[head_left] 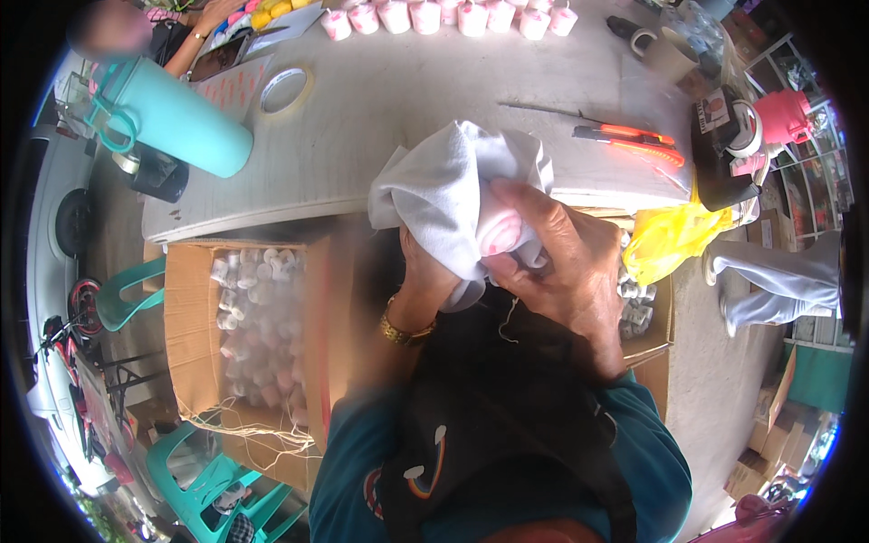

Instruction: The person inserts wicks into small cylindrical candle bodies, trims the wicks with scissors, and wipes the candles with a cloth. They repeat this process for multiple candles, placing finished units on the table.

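The pale table (pixel 389 86) spreads across the top, its near edge bowing from side to side; the lifted cloth hides the middle of that edge. Below its left part stands an open cardboard box (pixel 195 335) of small white cylinders, one tall flap raised toward the person. A second box (pixel 647 344) of similar pieces sits on the right, partly hidden by the right forearm, so the hands work above the gap between the two boxes. The white cloth (pixel 430 181) is bunched over the near edge. A teal tumbler (pixel 176 118) lies near the table's left end, well apart from the hands; a yellow bag (pixel 674 240) hangs off the right side, near the right hand (pixel 566 258). That hand is nearly closed, thumb and fingers pinching the candle's sides. The left hand (pixel 430 276) supports the bundle from beneath; its fingers are under the cloth, so how far they close cannot be told. The table surface runs from cloth to a row of candles (pixel 471 18) at the back, with a tape roll (pixel 286 90) left and orange cutters (pixel 634 143) right. Smallest is the pink-and-white candle (pixel 498 228), in the cloth's folds between both hands.
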The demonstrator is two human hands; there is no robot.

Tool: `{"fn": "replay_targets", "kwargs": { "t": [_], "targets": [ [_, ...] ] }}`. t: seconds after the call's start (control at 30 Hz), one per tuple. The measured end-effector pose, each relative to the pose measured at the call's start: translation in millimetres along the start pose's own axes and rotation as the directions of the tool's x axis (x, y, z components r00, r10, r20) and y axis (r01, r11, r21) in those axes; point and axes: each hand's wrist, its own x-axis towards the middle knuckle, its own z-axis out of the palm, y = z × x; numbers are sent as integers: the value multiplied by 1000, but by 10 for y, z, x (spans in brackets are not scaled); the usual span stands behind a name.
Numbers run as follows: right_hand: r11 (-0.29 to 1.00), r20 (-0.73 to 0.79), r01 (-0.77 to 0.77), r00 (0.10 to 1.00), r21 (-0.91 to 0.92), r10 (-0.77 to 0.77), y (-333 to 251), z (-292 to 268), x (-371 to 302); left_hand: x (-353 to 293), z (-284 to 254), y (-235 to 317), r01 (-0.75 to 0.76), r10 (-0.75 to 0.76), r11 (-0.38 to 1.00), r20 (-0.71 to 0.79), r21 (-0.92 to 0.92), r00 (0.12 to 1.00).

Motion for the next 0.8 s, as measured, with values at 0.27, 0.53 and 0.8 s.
{"fn": "replay_targets", "kwargs": {
  "t": [0.27, 0.53, 0.8],
  "targets": [
    [998, -398, 30, 918, 52, -6, 93, -54, 1, 1030, -251, -512, -243, 265, 936, 54, -256, 963],
    [969, -250, -239, 937, 59, 246, 199, 48, -90, 1218, -297, 14, -331, -168, 433, 436, 838, 884],
    [897, 32, -287, 955, 337, 294, 218, 84, -40, 387, -168, 646, -314, -25, 851, 630, 420, 776]
  ]
}}
